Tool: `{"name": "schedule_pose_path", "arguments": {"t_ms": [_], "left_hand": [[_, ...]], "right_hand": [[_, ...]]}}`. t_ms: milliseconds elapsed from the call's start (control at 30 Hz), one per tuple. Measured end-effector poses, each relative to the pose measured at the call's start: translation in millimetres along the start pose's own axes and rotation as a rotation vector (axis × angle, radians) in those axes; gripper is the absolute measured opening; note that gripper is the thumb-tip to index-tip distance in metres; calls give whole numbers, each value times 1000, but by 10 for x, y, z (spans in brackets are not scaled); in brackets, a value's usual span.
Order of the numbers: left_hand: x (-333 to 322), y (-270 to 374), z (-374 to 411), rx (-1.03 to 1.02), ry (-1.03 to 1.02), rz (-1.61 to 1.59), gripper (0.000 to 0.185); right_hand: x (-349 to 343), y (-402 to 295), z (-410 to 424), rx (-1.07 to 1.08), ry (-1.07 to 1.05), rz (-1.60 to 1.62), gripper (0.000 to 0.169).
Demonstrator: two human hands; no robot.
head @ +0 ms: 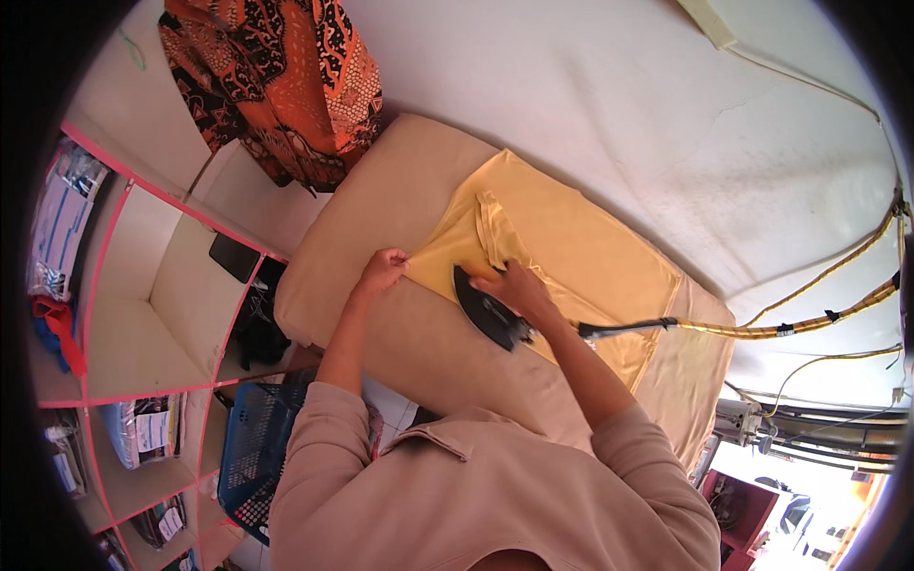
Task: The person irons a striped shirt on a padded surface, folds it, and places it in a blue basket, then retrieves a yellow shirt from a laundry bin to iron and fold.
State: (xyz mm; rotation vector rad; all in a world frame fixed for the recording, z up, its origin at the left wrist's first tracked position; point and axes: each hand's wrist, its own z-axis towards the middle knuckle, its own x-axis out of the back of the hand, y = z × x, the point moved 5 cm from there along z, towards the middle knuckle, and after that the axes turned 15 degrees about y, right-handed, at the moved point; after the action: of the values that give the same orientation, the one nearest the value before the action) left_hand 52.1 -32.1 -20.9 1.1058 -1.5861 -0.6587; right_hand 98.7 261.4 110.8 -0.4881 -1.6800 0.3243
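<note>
A yellow garment lies spread over the tan padded ironing table, with a folded part bunched near its middle. At the garment's left corner, my left hand pinches the cloth and holds it taut. My right hand grips a dark steam iron, which rests on the cloth along the garment's near edge. From the iron's rear, a hose wrapped in yellow cord runs off to the right. My right hand covers the iron's handle.
An orange and black patterned garment hangs at the far left. Pink-edged shelves along the left hold wrapped clothes packets and a dark phone-like object. A blue plastic basket stands close on my left. A white wall borders the table's far side.
</note>
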Motion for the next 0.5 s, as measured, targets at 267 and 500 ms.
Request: {"name": "schedule_pose_path", "arguments": {"t_ms": [267, 500], "left_hand": [[31, 491, -77, -265, 288, 277, 19], [-886, 916, -148, -885, 178, 577, 44]], "right_hand": [[-102, -402, 347, 42, 141, -21, 67], [320, 691, -202, -141, 166, -87, 67]]}}
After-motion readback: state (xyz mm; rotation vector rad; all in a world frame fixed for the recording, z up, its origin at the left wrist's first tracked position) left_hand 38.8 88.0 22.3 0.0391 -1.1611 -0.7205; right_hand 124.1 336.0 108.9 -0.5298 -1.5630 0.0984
